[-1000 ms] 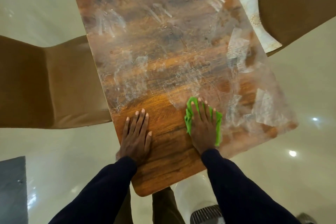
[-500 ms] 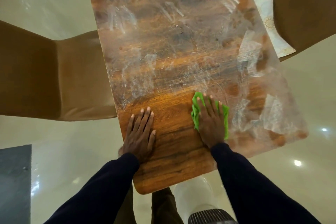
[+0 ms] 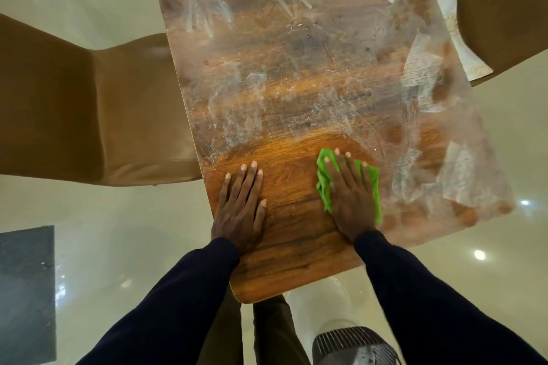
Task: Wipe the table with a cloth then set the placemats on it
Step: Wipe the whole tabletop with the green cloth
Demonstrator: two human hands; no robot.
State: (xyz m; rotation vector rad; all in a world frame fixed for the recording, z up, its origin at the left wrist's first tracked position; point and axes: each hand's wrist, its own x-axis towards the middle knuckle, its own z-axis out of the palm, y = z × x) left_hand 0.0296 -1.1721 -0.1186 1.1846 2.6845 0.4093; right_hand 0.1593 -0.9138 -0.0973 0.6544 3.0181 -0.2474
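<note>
Hardly anything has moved: my right hand (image 3: 353,201) and the green cloth (image 3: 323,184) have slid only a tiny bit away from me, toward the dirty side. My left hand (image 3: 240,207) has stayed where it was. My head has turned a little, so the whole wooden surface (image 3: 296,68) sits more to the right in my view.

I think this means I am still on the wiping part, and early in it. Only 1 patch near me looks clean and shiny brown, the part around my 2 hands. White smears (image 3: 421,74) cover all the rest, up to the far end and down the right edge.

My right hand lies flat on top of the cloth. Its fingers are straight and spread, and they press the cloth down on the surface. They do not curl around it. The cloth peeks out on both sides of that hand. My left hand is flat too, palm down on the clean wood with nothing in it, and I think it steadies me. Both arms reach forward in dark sleeves.

No placemat is on the surface yet. I see a pale sheet (image 3: 474,64) on the brown chair (image 3: 504,9) to my right. It may be a placemat, but I cannot tell.
</note>
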